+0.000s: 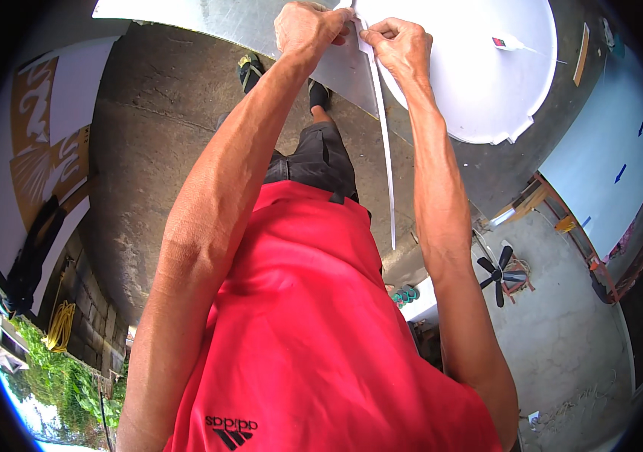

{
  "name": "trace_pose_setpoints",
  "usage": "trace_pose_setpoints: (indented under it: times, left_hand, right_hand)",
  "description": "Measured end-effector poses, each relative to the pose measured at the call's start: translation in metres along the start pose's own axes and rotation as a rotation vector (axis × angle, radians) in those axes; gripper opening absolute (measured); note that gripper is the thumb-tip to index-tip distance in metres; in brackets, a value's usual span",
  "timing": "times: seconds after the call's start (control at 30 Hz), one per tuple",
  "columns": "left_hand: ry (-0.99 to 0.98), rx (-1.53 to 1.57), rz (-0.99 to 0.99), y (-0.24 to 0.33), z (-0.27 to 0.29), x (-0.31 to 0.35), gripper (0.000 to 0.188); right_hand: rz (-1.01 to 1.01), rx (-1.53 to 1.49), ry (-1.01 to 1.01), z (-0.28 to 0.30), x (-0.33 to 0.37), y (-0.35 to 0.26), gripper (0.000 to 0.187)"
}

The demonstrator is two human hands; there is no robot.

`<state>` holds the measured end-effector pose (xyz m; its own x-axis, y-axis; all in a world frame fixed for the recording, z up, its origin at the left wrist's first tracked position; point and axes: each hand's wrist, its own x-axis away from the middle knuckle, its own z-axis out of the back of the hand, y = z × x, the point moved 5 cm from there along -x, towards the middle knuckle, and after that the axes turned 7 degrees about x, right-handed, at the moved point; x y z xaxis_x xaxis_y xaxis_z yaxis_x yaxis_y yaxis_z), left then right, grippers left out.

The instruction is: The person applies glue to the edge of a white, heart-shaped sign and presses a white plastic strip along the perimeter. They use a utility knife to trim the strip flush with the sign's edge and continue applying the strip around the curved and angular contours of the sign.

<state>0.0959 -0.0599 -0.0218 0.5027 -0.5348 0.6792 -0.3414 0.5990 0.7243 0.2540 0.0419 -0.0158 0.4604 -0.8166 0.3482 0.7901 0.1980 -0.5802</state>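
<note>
A long, narrow white strip point(384, 128) hangs from the worktop's edge down past my red shirt, its lower end free. My right hand point(404, 51) pinches it near the top between thumb and fingers. Just to the left, my left hand point(308, 29) is closed with its fingertips at the strip's upper part, by the top edge of the picture. Beneath the hands lies a shiny grey sheet point(242, 30). A big round white disc point(472, 98) reaches out to the right, with small tabs at its lower rim. The strip's uppermost end is cut off by the picture's edge.
On the disc lies a small white bottle point(510, 44) with a long thin nozzle. A black-bladed fan point(498, 276) stands to the right, near a light blue panel point(600, 158). Brown-and-white panels point(50, 113) lean at the left, above a coil of yellow cord point(61, 326).
</note>
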Motion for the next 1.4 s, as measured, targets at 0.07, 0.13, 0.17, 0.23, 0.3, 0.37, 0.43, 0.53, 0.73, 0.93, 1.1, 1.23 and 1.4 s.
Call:
trace_pose_setpoints:
  times: [0.07, 0.13, 0.17, 0.23, 0.3, 0.37, 0.43, 0.53, 0.73, 0.93, 1.1, 1.23, 1.4]
  left_hand:
    - [0.012, 0.002, -0.009, -0.001, -0.001, -0.002, 0.037]
    - [0.002, 0.005, -0.009, -0.003, -0.002, -0.004, 0.038]
    - [-0.012, 0.009, -0.004, -0.004, -0.001, -0.004, 0.038]
    - [-0.010, 0.001, -0.011, -0.005, -0.001, -0.005, 0.037]
    - [0.018, -0.021, -0.033, -0.003, -0.001, -0.005, 0.036]
    - [0.015, -0.033, -0.012, -0.003, -0.002, -0.006, 0.036]
    - [0.014, -0.037, -0.001, -0.004, -0.002, -0.006, 0.036]
    - [0.021, -0.032, -0.003, -0.005, -0.003, -0.007, 0.036]
    - [0.033, -0.063, 0.000, -0.002, -0.001, -0.004, 0.036]
    - [0.021, -0.034, -0.064, -0.002, 0.000, -0.003, 0.038]
    - [0.034, -0.022, -0.082, -0.004, -0.001, -0.004, 0.040]
    - [0.004, -0.064, -0.072, -0.005, -0.004, -0.005, 0.031]
    - [0.014, -0.095, -0.080, -0.017, -0.011, -0.011, 0.036]
  right_hand:
    - [-0.055, -0.119, -0.083, 0.001, -0.005, 0.005, 0.015]
    - [-0.050, -0.109, -0.126, 0.004, -0.008, 0.004, 0.016]
    - [-0.057, -0.115, -0.143, 0.003, -0.010, 0.007, 0.016]
    - [-0.059, -0.122, -0.163, 0.002, -0.013, 0.010, 0.016]
    - [-0.053, -0.120, -0.168, 0.002, -0.015, 0.011, 0.017]
    - [-0.048, -0.117, -0.189, 0.003, -0.016, 0.013, 0.016]
    - [-0.060, -0.116, -0.209, 0.002, -0.016, 0.012, 0.016]
    - [-0.088, -0.119, -0.227, 0.002, -0.018, 0.011, 0.017]
    - [-0.088, -0.111, -0.198, 0.002, -0.014, 0.010, 0.018]
    - [-0.089, -0.175, -0.212, -0.001, -0.015, 0.015, 0.018]
    - [-0.089, -0.180, -0.207, -0.002, -0.013, 0.010, 0.018]
    - [-0.111, -0.176, -0.194, 0.003, -0.008, -0.002, 0.017]
    - [-0.127, -0.159, -0.196, 0.004, -0.008, -0.002, 0.017]
